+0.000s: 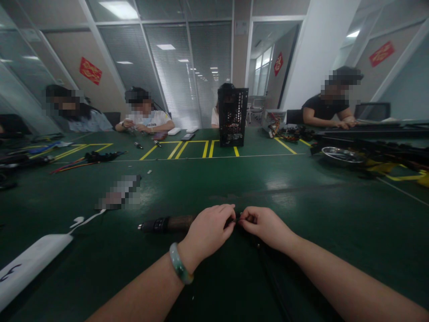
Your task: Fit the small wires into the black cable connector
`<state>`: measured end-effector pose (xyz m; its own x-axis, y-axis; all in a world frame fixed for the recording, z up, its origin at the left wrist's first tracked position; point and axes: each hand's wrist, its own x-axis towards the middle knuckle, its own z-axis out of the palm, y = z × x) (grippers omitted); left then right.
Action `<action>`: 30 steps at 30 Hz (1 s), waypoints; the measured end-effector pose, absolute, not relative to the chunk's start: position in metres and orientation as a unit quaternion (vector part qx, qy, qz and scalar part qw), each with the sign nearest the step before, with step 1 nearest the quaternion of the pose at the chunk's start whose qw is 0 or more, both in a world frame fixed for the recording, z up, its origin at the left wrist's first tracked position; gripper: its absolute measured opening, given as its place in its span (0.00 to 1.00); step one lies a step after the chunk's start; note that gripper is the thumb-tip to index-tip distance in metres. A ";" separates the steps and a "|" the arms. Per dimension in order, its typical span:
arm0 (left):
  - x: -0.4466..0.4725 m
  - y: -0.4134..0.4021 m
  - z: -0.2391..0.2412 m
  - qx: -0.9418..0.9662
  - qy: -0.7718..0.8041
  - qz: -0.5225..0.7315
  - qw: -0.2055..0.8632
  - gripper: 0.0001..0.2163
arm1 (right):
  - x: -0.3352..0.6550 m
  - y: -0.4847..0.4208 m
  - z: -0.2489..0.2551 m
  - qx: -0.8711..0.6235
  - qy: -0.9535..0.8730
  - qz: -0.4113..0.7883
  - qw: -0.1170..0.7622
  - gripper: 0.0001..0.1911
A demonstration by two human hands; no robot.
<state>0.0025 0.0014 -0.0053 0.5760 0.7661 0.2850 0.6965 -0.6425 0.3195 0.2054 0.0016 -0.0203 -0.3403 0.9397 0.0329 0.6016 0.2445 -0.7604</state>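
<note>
Dark sm. piece (237, 219) — pinched by L grip (212, 228) + R grip (269, 227), cyl. tool (164, 224) nr L

Glass walls (209, 58) (blinds (169, 85) lowered), doorway (263, 87)

1 green-white bangle (178, 266), 2 bare forearms (144, 286)

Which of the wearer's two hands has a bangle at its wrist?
The left hand, with the green-and-white bangle round its wrist; the right hand has none.
</note>
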 end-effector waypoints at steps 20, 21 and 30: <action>0.002 0.001 -0.005 0.880 0.419 0.203 0.089 0.05 | 0.205 0.001 -0.018 -0.515 -0.747 0.336 0.253 0.06; 0.003 0.001 -0.004 0.881 0.418 0.205 0.089 0.06 | 0.205 0.001 -0.018 -0.515 -0.747 0.336 0.253 0.06; 0.003 0.000 -0.003 0.889 0.405 0.197 0.081 0.05 | 0.204 0.001 -0.016 -0.516 -0.750 0.330 0.248 0.07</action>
